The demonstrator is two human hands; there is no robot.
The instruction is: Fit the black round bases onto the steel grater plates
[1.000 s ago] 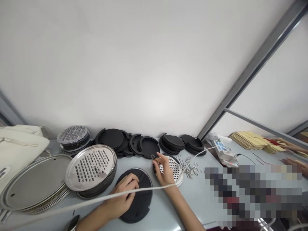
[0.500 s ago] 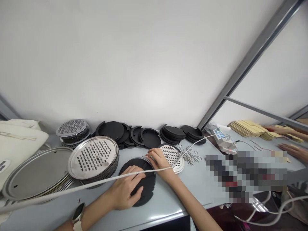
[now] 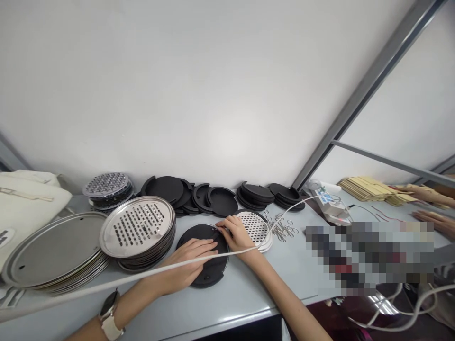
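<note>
A black round disc [image 3: 208, 275] with a notch near its front lies flat on the table in front of me. My left hand [image 3: 192, 263] rests on its left side, fingers stretched out over the surface. At the disc's far edge, my right hand [image 3: 232, 232] is closed in a pinch on a small metal hook [image 3: 215, 228], mostly covered by the fingertips. Similar wire hooks [image 3: 280, 226] lie in a loose pile to the right. Just behind my right hand sits a perforated silver disc [image 3: 254, 226].
Perforated metal plates [image 3: 140, 227] are stacked on the left, beside large grey trays [image 3: 60, 251]. Black notched discs [image 3: 223, 201] line the wall. A white cable [image 3: 149, 269] crosses before my hands. At right are yellow card pieces [image 3: 366, 188] and another person's hands [image 3: 432, 220].
My left hand has flattened, its thumb now tucked in, and shifted slightly up the black disc. My right fingertips have come down onto the disc's far edge with the hook.
</note>
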